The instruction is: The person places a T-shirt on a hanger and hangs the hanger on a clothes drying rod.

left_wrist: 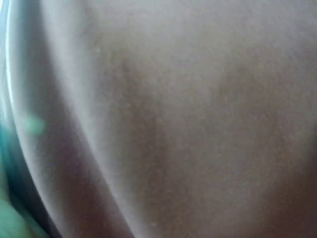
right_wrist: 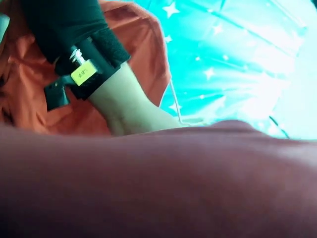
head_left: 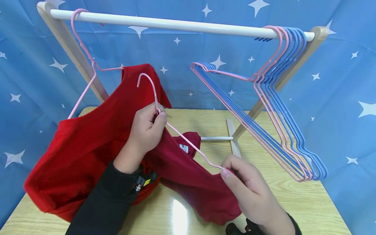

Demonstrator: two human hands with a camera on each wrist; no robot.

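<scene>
My left hand (head_left: pixel 147 129) grips a pink wire hanger (head_left: pixel 154 88) at its neck, with the hook sticking up above the fist. Out to the right, my right hand (head_left: pixel 252 191) pinches the hanger's other end together with the edge of a dark red garment (head_left: pixel 188 173). The cloth hangs below the slanting hanger arm, with a white label (head_left: pixel 183 148) showing on it. Behind the left hand, a bright red garment (head_left: pixel 97 140) hangs on another pink hanger (head_left: pixel 83 45). Blurred cloth (left_wrist: pixel 198 119) fills the left wrist view; the right wrist view shows my left forearm beyond dark red cloth (right_wrist: pixel 158 183).
A white rail (head_left: pixel 164 23) on wooden posts spans the back. Several pink and blue hangers (head_left: pixel 282 120) hang bunched at its right end. Below is a wooden tabletop (head_left: pixel 276 163), and a blue curtain with white stars (head_left: pixel 188 55) stands behind.
</scene>
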